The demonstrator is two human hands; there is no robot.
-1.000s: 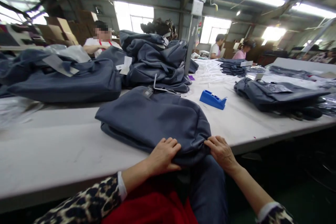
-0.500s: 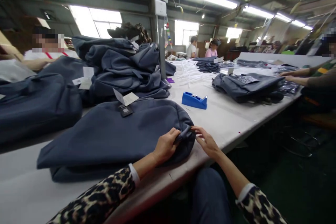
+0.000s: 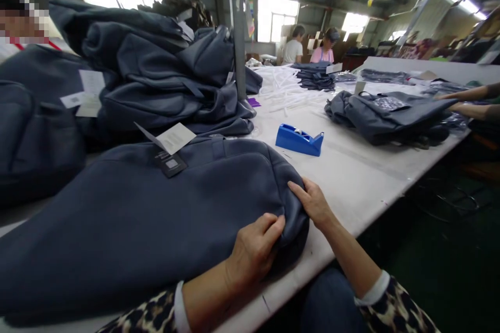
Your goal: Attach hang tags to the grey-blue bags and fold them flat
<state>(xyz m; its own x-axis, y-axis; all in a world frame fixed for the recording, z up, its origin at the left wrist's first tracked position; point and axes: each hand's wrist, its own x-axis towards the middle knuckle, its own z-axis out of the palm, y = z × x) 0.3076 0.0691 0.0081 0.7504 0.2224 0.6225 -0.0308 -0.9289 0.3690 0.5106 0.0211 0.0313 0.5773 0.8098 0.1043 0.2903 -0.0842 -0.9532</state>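
Note:
A dark blue bag (image 3: 187, 203) lies flat across the table in front of me, with a black hang tag (image 3: 171, 163) and a folded white paper tag (image 3: 175, 138) on its upper side. My left hand (image 3: 258, 247) is closed on the bag's fabric near its right end, thumb and fingers pinching at a seam. At the rounded right end, my right hand (image 3: 314, 202) grips the bag's edge, thumb on top and the other fingers partly hidden behind it.
Behind the bag rises a pile of similar blue bags (image 3: 156, 78) beside a metal post (image 3: 238, 36). A blue tape dispenser (image 3: 299, 140) stands on the white table (image 3: 363, 177). Farther right, a co-worker's hands (image 3: 469, 104) touch another bag (image 3: 390, 114). White strips (image 3: 273, 83) lie farther back.
The view has shifted closer to the bag. My right hand has gone from fingertips touching the bag's end to gripping its edge. The bunched fabric there now lies smoother.

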